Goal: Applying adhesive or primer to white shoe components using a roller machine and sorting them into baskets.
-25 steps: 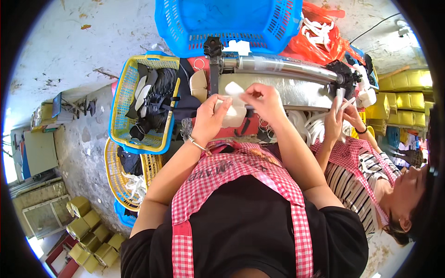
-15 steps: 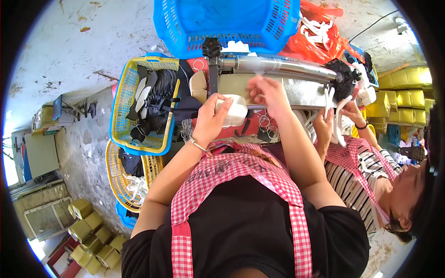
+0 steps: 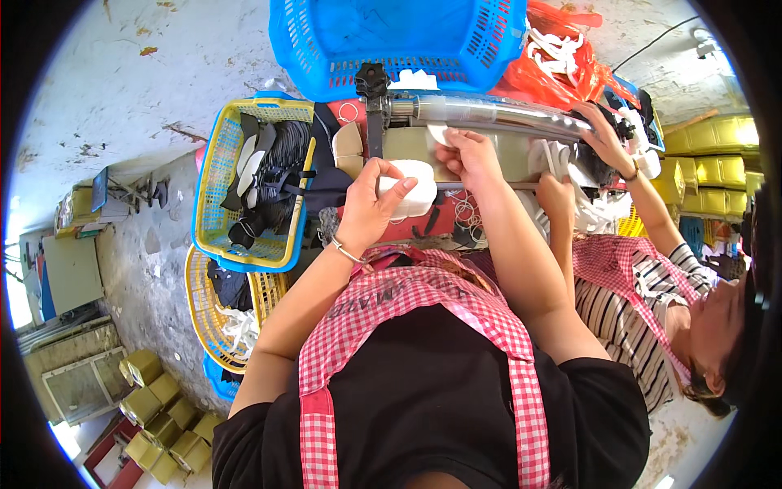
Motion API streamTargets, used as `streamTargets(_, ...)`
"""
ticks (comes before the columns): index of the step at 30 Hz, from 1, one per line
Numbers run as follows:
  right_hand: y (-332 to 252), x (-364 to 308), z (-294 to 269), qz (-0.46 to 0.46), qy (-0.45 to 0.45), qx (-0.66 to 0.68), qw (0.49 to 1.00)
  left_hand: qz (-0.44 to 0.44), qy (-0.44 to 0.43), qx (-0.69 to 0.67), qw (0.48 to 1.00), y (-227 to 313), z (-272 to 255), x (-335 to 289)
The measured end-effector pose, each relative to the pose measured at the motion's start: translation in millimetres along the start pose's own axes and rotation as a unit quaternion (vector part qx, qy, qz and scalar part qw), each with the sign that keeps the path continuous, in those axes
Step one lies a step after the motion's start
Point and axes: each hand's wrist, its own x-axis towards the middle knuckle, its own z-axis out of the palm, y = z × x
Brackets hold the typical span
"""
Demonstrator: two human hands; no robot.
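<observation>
My left hand point(image 3: 365, 208) is closed round a stack of white rounded pads point(image 3: 417, 189), thumb on top, at the near edge of a machine with a pale belt point(image 3: 406, 145). Between its thumb and fingers my right hand point(image 3: 474, 160) pinches one thin white pad point(image 3: 439, 137), held over the belt just short of a shiny metal roller point(image 3: 505, 116). A black star-shaped knob point(image 3: 372, 80) tops the roller's left end. Beside the belt's left side stand beige curved pieces point(image 3: 349, 151).
A co-worker's hands point(image 3: 601, 138) work at the belt's right end among white strips point(image 3: 595, 200). Behind the machine sits a blue basket point(image 3: 399, 69); a red plastic bag point(image 3: 538, 77) lies beside it. On the left, a yellow-and-blue basket point(image 3: 213, 191) holds black pieces.
My right hand has moved slightly, and a white pad now shows in its fingers over the belt. The left hand stays with its stack. One co-worker hand has reached up to the roller's right end.
</observation>
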Motion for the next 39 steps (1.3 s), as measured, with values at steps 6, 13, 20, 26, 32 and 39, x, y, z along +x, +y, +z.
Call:
streamTargets(6, 13.1, -49.1, 10.4, -0.218, -0.118, -0.273, 0.930, 0.091, 0.012, 0.043, 0.995, -3.1, -1.4, -9.6)
streamTargets(13, 7.0, -63.3, 11.6, -0.330, -0.063, -0.271, 0.902, 0.041, 0.004, -0.038, 0.998, -8.2, 1.2, -5.1)
streamTargets(20, 18.7, -61.2, 0.6, -0.287, -0.055, -0.303, 0.907, -0.138, -0.050, -0.166, 0.975, -11.8, 3.5, -6.1)
streamTargets(26, 19.5, -50.8, -3.0, -0.213, -0.121, -0.216, 0.945, -0.141, -0.078, -0.155, 0.975, -9.1, 4.7, -0.7)
streamTargets(32, 16.9, -46.3, -6.4, -0.093, -0.175, -0.112, 0.974, -0.125, -0.083, -0.182, 0.972, -12.5, 5.6, 1.0)
streamTargets(39, 20.5, -45.0, -6.0, -0.098, -0.183, -0.111, 0.972, -0.106, -0.091, -0.170, 0.976, -12.6, 5.1, -2.1)
